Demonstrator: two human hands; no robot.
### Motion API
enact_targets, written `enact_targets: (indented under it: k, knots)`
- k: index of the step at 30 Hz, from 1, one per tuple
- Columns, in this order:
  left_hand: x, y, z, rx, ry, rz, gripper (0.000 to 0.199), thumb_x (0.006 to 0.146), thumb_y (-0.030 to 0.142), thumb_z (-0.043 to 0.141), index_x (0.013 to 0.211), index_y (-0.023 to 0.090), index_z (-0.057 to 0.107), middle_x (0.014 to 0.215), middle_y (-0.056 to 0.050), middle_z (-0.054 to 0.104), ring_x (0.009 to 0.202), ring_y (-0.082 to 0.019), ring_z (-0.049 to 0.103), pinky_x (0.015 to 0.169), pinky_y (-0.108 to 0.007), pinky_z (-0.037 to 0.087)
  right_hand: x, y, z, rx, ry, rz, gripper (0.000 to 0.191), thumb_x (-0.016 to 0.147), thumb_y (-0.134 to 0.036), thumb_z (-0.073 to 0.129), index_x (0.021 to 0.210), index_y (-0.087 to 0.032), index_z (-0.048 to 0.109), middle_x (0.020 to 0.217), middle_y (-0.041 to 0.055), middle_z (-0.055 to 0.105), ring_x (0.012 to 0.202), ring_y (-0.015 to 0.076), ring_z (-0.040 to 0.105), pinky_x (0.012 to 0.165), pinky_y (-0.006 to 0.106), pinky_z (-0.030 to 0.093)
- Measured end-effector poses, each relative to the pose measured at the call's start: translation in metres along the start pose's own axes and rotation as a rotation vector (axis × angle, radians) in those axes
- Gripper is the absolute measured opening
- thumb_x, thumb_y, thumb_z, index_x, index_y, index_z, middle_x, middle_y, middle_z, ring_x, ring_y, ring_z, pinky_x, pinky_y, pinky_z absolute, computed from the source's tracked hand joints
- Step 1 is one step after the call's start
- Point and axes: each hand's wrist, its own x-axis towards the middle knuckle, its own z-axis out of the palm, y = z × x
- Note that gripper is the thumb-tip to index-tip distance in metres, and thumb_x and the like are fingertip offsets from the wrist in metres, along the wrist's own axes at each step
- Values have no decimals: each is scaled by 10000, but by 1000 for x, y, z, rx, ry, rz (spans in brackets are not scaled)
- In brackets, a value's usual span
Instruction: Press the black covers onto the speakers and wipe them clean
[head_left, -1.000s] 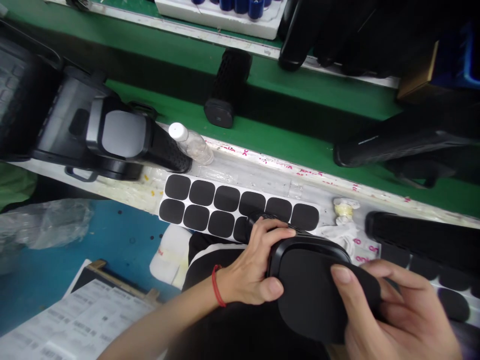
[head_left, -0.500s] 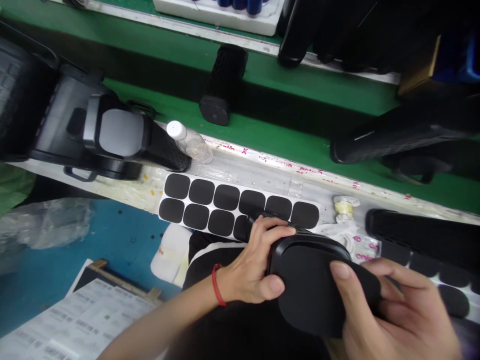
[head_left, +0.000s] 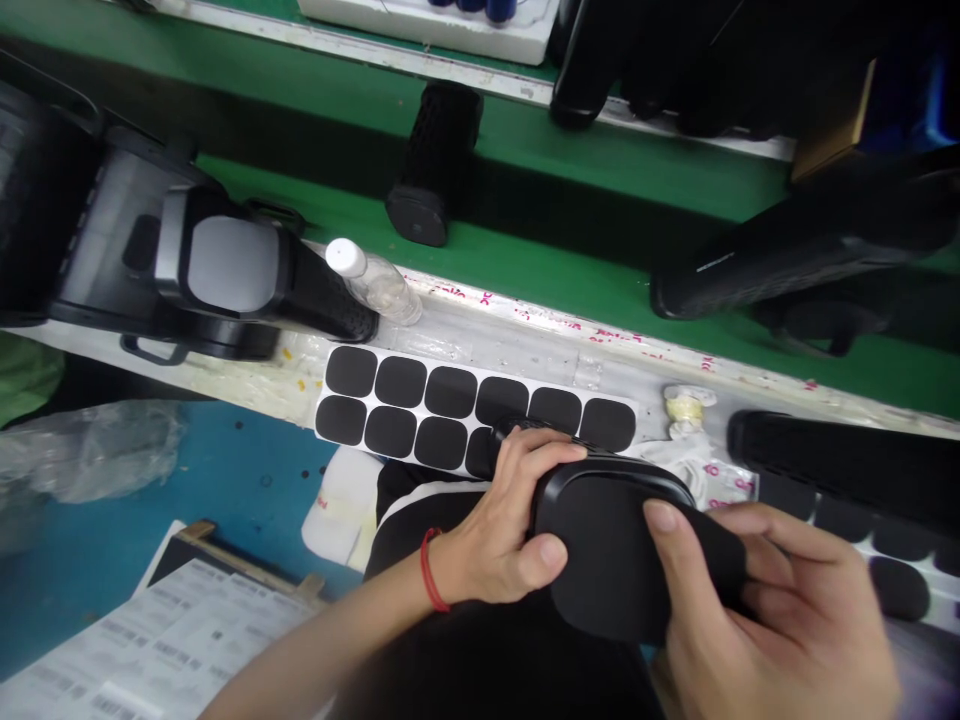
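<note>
My left hand (head_left: pixel 517 520), with a red cord at its wrist, is closed around a black plastic housing (head_left: pixel 551 487) tilted with its rounded-square end towards me. Over that end lies a thin black rounded-square pad (head_left: pixel 607 570). My right hand (head_left: pixel 780 610) pinches the pad's right side, thumb on its face and fingers behind. Along its upper left, the pad sits inside the housing's raised rim; whether it is stuck there I cannot tell. Behind my left hand, a white sheet (head_left: pixel 421 410) carries rows of similar black pads, partly hidden by the housing.
A clear bottle with a white cap (head_left: pixel 346 258) stands left of centre, beside black housings (head_left: pixel 232 265). Another black housing (head_left: pixel 431 165) rests on the green surface. At right are a yellow-white roll (head_left: pixel 684 410) and a dark housing (head_left: pixel 840 465). Printed sheets (head_left: pixel 165 640) lie lower left.
My right hand has moved slightly left and up with the pad's edge, which lies closer to the housing's rim. My left hand keeps its hold. The whole view has shifted a little.
</note>
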Motion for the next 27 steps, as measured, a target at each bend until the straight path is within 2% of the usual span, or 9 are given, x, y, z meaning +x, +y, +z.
enact_targets:
  k: [4,10,15,19,20,22,24,25,27]
  knots:
    - [1,0,-3,-27,-30,-8,607,956,644,401,1465,320,334,1371,-111,434,1304,-337,422,1137,-591,302,0,2,0,-47,-28,-51,348,844,-498,762,903,-192,609,811,-11,646,655,110,603,626,226,445]
    - [1,-6,-8,-14,-122,63,910,784,685,597,1515,289,226,1397,-162,361,1338,-434,381,1123,-740,233,0,9,-1,-42,-50,-111,321,852,-469,763,923,-193,615,811,-17,645,643,103,589,624,208,447]
    - [0,-2,-7,10,-103,4,840,817,633,591,1505,317,228,1403,-150,373,1341,-422,398,1142,-722,233,2,10,-5,-147,-50,-170,417,838,-573,737,935,-187,613,815,-1,642,610,112,579,559,213,422]
    - [0,0,-7,-8,-74,-34,801,845,644,571,1500,334,229,1412,-137,376,1332,-404,405,1141,-663,295,0,7,-16,-334,-169,-293,430,897,-602,653,1042,-198,618,821,8,650,558,132,585,493,241,421]
    - [0,0,-7,-18,-66,-45,791,855,640,566,1501,339,224,1420,-134,371,1329,-399,407,1140,-645,310,0,8,-18,-369,-185,-344,385,913,-553,658,1069,-203,620,859,25,661,607,159,620,531,258,456]
    - [-1,-1,-7,-49,-55,-69,775,869,626,567,1505,356,215,1444,-126,353,1343,-396,398,1146,-620,319,0,15,-19,-401,-169,-450,455,883,-472,724,1212,-184,597,1099,130,652,922,297,676,723,365,546]
    - [-2,-1,-8,-89,-47,-97,771,871,606,580,1508,376,213,1464,-116,331,1379,-401,370,1165,-614,296,3,25,-17,-300,-128,-492,833,803,-454,810,1471,-153,414,1437,240,442,1319,454,456,971,562,498]
    - [-4,1,-9,-111,-45,-112,770,869,595,590,1509,383,218,1470,-111,325,1399,-404,352,1181,-614,272,4,29,-14,-209,-141,-471,1024,774,-472,829,1565,-158,260,1554,250,281,1426,480,303,1054,632,427]
    - [-6,7,-11,-162,-53,-160,777,867,560,614,1517,386,225,1487,-99,318,1431,-396,326,1215,-596,226,6,33,-10,-16,-293,-297,1133,819,-508,773,1618,-232,18,1655,174,83,1508,423,170,1142,645,342]
